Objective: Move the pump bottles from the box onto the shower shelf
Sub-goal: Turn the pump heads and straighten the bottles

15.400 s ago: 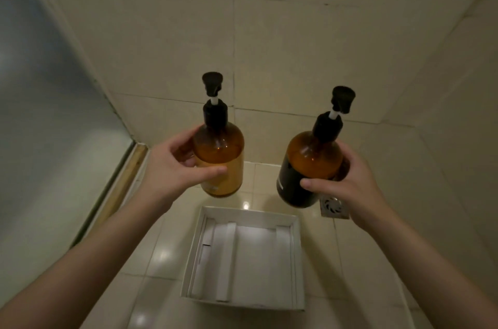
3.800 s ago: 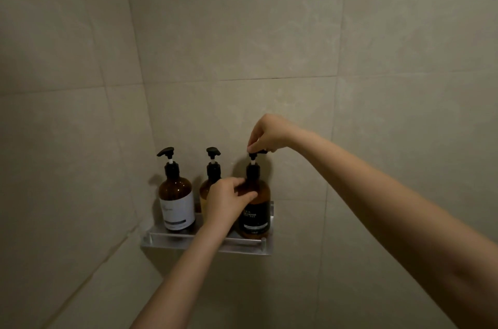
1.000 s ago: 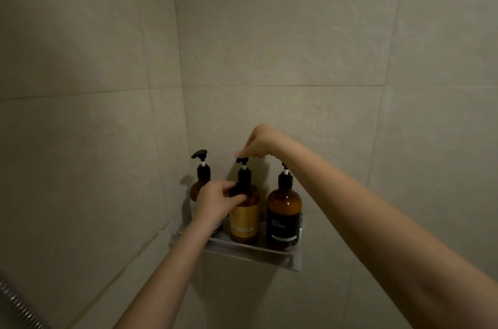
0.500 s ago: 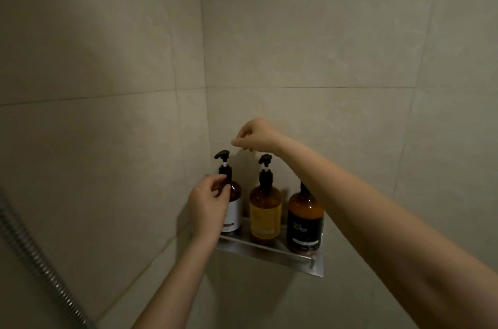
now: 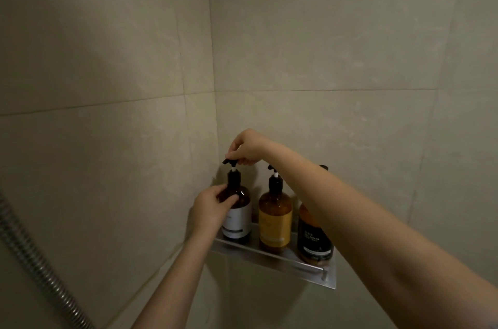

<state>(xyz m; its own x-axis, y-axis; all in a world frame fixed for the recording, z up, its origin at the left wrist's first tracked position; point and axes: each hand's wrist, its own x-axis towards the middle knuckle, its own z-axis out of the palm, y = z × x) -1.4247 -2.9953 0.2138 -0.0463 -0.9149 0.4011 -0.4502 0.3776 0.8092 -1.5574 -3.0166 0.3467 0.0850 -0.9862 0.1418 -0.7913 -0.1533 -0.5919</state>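
**Inspector:** What had changed at the shelf (image 5: pixel 272 254)?

**Assistant:** Half a second before, both hands were at the white bottle (image 5: pixel 238 216) but not settled: the right hovered above its pump, the left was just reaching its neck. At this moment the right hand (image 5: pixel 246 148) had its grip pinched shut on the pump head, and the left hand (image 5: pixel 213 206) was wrapped closed around the bottle's shoulder. A second back, the same two-handed hold sat on the yellow bottle (image 5: pixel 275 221).

**Inspector:** Meaning for the task?

**Assistant:** All three bottles stood on the shelf in the tiled corner, the black bottle (image 5: pixel 314 239) at the right end, partly behind the forearm. I judged the moving finished and only nozzle alignment left, this being the last of the row.

**Inspector:** Orientation?

**Assistant:** Each bottle stood upright, long axis vertical, labels facing out. The white bottle's nozzle pointed left, toward the side wall. The yellow bottle's nozzle also appeared to point left; the black bottle's was mostly hidden.
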